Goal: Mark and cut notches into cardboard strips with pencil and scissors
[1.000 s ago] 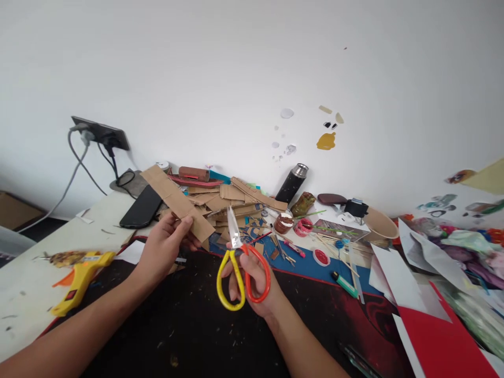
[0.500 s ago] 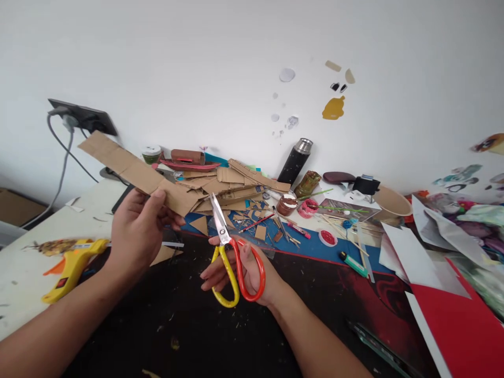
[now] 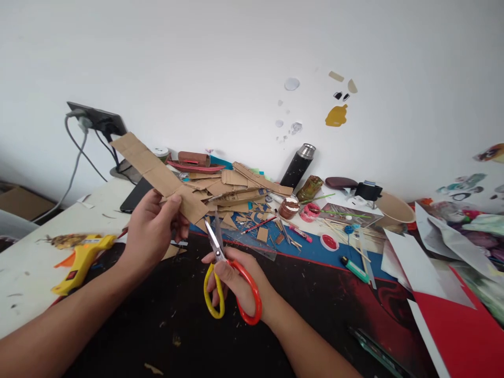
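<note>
A long cardboard strip (image 3: 151, 170) slants down from upper left to the middle, pinched between the thumb and fingers of my left hand (image 3: 155, 226). Scissors (image 3: 218, 253) with one yellow and one red handle are in my right hand (image 3: 240, 278), whose thumb and fingers pass through the loops. Their blades are slightly apart and point up, close to the strip's lower right end. Whether they touch it I cannot tell.
Behind my hands lies a heap of cardboard pieces (image 3: 236, 184). A yellow glue gun (image 3: 84, 260) rests at the left. A black flask (image 3: 298, 168), paint jars (image 3: 289, 207) and a green cutter (image 3: 354, 269) are to the right, with red card (image 3: 452, 320) beyond.
The scissors have opened, their handles spreading apart, and turned a little. My left hand and the strip have shifted right and slightly down. The whole view has moved a little.
</note>
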{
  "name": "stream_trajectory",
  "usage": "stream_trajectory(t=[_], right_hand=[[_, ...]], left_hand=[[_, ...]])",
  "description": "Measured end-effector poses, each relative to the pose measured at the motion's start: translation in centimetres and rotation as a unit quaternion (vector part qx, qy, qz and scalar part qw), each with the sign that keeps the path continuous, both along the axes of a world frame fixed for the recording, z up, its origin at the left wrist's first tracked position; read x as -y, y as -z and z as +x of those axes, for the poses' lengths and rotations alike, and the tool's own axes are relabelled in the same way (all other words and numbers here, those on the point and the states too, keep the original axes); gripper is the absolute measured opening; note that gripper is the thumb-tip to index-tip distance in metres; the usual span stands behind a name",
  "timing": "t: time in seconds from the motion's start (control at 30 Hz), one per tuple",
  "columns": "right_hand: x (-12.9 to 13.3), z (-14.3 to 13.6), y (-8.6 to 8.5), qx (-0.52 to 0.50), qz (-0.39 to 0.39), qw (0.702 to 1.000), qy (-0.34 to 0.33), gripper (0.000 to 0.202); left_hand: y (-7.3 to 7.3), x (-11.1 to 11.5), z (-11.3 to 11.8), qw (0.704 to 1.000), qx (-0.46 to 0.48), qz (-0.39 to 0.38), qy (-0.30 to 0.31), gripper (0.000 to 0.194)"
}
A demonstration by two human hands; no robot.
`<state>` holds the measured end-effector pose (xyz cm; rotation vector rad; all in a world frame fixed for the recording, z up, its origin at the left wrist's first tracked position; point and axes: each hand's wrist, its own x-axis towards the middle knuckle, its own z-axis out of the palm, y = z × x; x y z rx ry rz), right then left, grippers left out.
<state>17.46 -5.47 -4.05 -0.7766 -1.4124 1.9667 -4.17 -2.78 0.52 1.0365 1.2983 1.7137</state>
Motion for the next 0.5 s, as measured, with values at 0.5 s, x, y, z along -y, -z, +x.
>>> stream_trajectory(t=[0.5], right_hand=[[1.1,0.2,-0.7,0.102,0.14,0.983,0.055,0.055]], left_hand=[[-1.0,2.0,1.3,0.997,-0.067,0.009,0.046,0.047]])
